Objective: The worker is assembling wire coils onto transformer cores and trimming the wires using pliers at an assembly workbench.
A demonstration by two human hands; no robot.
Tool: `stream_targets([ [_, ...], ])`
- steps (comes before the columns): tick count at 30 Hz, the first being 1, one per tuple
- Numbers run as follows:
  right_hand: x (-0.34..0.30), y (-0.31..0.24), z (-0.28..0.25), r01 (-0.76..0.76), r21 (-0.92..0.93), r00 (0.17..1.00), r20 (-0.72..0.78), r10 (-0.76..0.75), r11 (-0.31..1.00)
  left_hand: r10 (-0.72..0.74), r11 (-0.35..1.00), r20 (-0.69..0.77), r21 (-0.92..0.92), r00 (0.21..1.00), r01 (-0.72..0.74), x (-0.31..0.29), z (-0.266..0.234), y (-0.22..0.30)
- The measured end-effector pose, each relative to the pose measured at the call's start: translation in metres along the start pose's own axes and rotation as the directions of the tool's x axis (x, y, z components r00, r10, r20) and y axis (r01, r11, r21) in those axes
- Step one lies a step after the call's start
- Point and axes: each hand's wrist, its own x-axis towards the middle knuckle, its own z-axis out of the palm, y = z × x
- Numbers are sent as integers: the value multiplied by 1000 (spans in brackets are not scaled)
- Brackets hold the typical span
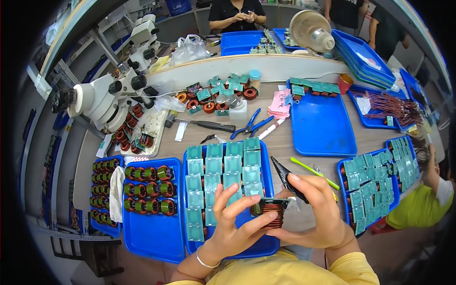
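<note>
A copper-wound coil (272, 216) with a small green circuit board on top is held up over the front edge of the middle blue tray (271, 247). My left hand (230, 232) grips the coil from its left side, fingertips against the board and the windings. My right hand (316, 213) holds black pointed tweezers (285, 175), tips pointing up and away, while its lower fingers support the coil's right side. Beneath and beside my left hand, rows of coils with green boards (213, 165) fill much of the middle tray.
Left are blue trays of green-wrapped coils (148, 191) and a microscope (95, 102). Beyond lie a hammer (209, 125), blue-handled pliers (251, 127), a clear bottle (238, 114) and loose coils. A large blue tray (323, 128) and a yellow-green pen (313, 172) are right. Other people are around.
</note>
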Motion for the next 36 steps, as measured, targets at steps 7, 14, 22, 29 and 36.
stream_targets([
  [7, -13, -2, 10, -128, 82, 989, -59, 133, 988, -23, 996, -39, -91, 999, 20, -17, -10, -4],
  [14, -10, 1, 8, -192, 142, 945, -242, 222, 971, -279, 840, -132, -514, 951, 175, -45, -34, -19],
  [22, -11, -4, 18, -291, 210, 902, -266, 341, 933, -354, 834, -169, -501, 920, 229, -62, -51, -16],
  [29, -7, -13, 15, -309, 177, 853, -382, 355, 934, -503, 739, -9, 514, 864, 436, -72, -187, -32],
  [36, -8, -12, 15, -303, 115, 891, -319, 324, 946, -705, 525, 69, 719, 706, 454, -145, -231, -76],
])
